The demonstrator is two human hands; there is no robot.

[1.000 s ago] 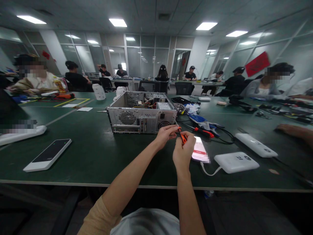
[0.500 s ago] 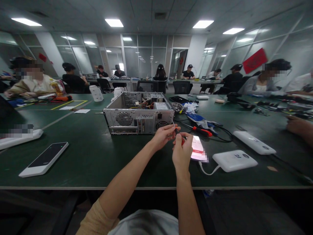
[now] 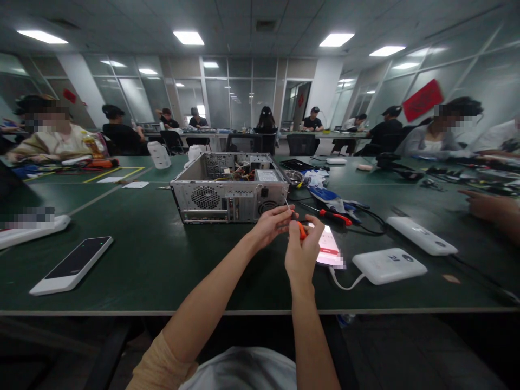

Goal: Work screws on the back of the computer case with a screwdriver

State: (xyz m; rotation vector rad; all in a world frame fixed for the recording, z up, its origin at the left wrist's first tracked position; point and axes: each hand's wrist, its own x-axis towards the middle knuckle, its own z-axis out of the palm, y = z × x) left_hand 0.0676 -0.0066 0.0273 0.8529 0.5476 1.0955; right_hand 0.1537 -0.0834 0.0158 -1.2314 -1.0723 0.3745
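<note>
An open metal computer case (image 3: 247, 185) lies on the table, its rear panel facing me and wires showing inside. My right hand (image 3: 301, 252) is closed around the orange and dark handle of a screwdriver (image 3: 303, 230). With its fingertips, my left hand (image 3: 268, 226) pinches the same screwdriver near the front of the handle. The thin shaft points up and away, and its tip is at the right edge of the rear panel; whether it sits in a screw is too small to tell.
Right of my hands lie a lit phone (image 3: 328, 249), cabled to a white power bank (image 3: 390, 266), and a red-and-black screwdriver (image 3: 335, 218). Behind are blue-white gloves (image 3: 331, 199) and a metal bowl (image 3: 294, 177). Another white device (image 3: 73, 265) lies left. A co-worker's hand (image 3: 487, 206) reaches in at right.
My right hand has shifted its fingers on the screwdriver's handle, so more orange shows. My left hand stays nearly in place. The co-worker's hand at right has moved slightly inward.
</note>
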